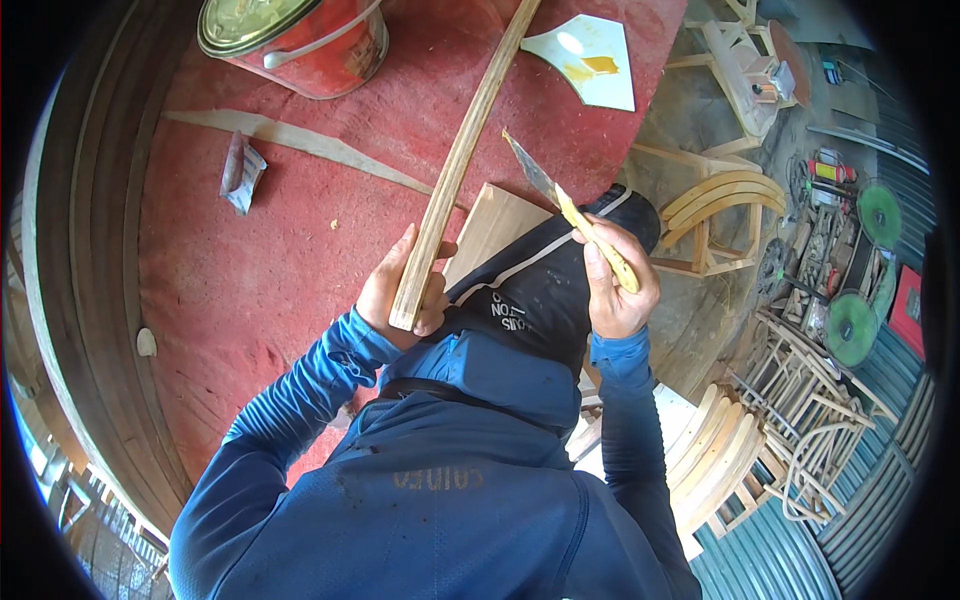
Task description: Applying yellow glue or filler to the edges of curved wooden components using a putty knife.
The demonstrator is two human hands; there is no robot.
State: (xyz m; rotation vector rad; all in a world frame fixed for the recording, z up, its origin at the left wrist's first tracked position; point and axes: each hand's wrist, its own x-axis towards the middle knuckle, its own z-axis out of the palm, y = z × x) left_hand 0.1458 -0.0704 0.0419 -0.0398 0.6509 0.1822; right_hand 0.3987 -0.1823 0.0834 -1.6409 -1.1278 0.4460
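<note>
My left hand [385,290] is wrapped round the lower end of a long, narrow wooden strip [462,150], which slants up and away past the top edge of the view. Fingers of my right hand [622,290] close on the yellow handle of a putty knife [538,174]. Its smeared blade points up and left toward the strip, with a gap between them. Farther off lies a white angular palette [622,90] bearing a yellow-brown paste [600,66]. Below the strip, a flat wooden board [492,225] is partly covered by my dark-trousered leg.
A red bucket [330,50] stands at the far left on the red surface [250,300]. Near it are a thin wood offcut [300,140] and a crumpled packet [243,180]. Long dark curved boards [100,250] line the left; curved wooden pieces [725,195] and frames stand right.
</note>
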